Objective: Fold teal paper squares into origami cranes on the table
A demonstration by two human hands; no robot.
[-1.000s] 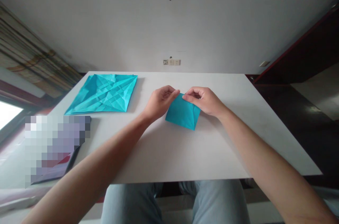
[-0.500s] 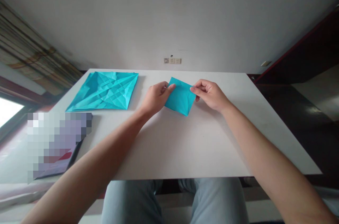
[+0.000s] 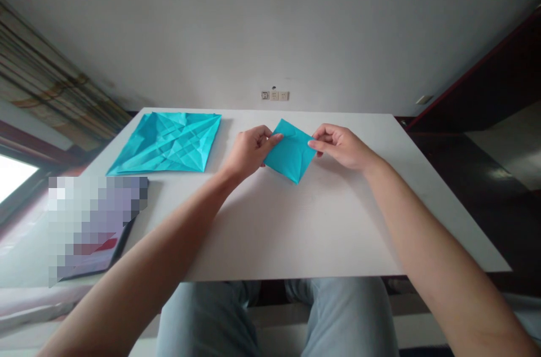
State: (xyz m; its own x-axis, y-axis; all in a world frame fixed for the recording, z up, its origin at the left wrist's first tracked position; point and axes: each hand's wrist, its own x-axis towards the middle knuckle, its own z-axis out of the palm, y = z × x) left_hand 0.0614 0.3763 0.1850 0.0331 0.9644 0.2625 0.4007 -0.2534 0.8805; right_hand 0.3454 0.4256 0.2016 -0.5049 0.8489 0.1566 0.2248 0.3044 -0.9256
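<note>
A small folded square of turquoise paper (image 3: 291,153) is held between my two hands above the white table, one corner pointing toward me. My left hand (image 3: 252,148) pinches its left corner, thumb on top and fingers underneath. At the right corner, my right hand (image 3: 338,144) grips the paper between thumb and fingers. A crease runs down the paper's right side to the near corner. Farther left lies a larger turquoise sheet (image 3: 173,143), covered in crossing crease lines, untouched by either hand.
The white table (image 3: 321,233) reaches to the wall, which carries several sockets (image 3: 274,96). A flat device with a blurred-out screen (image 3: 99,227) lies at the table's left side. My legs (image 3: 203,317) are under the near edge.
The small folded paper has been lifted and turned so one corner points toward me. Both hands have shifted from its far edge to its left and right corners.
</note>
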